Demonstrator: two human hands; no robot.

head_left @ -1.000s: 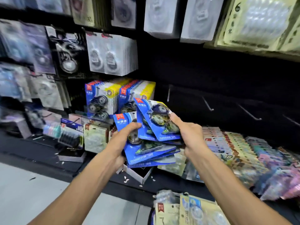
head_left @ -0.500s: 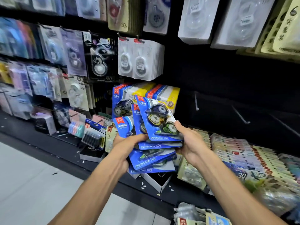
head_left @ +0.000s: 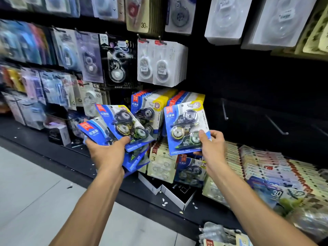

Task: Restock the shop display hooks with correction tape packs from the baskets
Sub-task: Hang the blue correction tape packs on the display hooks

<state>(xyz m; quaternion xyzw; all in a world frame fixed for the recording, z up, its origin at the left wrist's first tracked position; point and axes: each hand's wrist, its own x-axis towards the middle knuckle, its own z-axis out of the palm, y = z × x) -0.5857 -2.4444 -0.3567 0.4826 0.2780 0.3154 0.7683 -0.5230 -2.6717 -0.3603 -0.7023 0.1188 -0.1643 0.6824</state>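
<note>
My left hand (head_left: 106,151) grips a fanned stack of blue correction tape packs (head_left: 122,126), thumb on top. My right hand (head_left: 211,146) pinches a single blue pack (head_left: 186,126) by its lower right corner and holds it upright in front of two full hooks of the same blue and yellow packs (head_left: 154,103). To the right, bare metal hooks (head_left: 224,110) stick out of the black wall panel.
Other tape packs hang in rows above and to the left (head_left: 159,63). A low black shelf (head_left: 79,157) carries boxes and rows of flat packs (head_left: 262,167). More packs lie in a basket at the bottom edge (head_left: 220,235). Grey floor spreads at lower left.
My right hand has pulled one pack off the stack and moved it right and up toward the hooks. My left hand has shifted left with the remaining packs.
</note>
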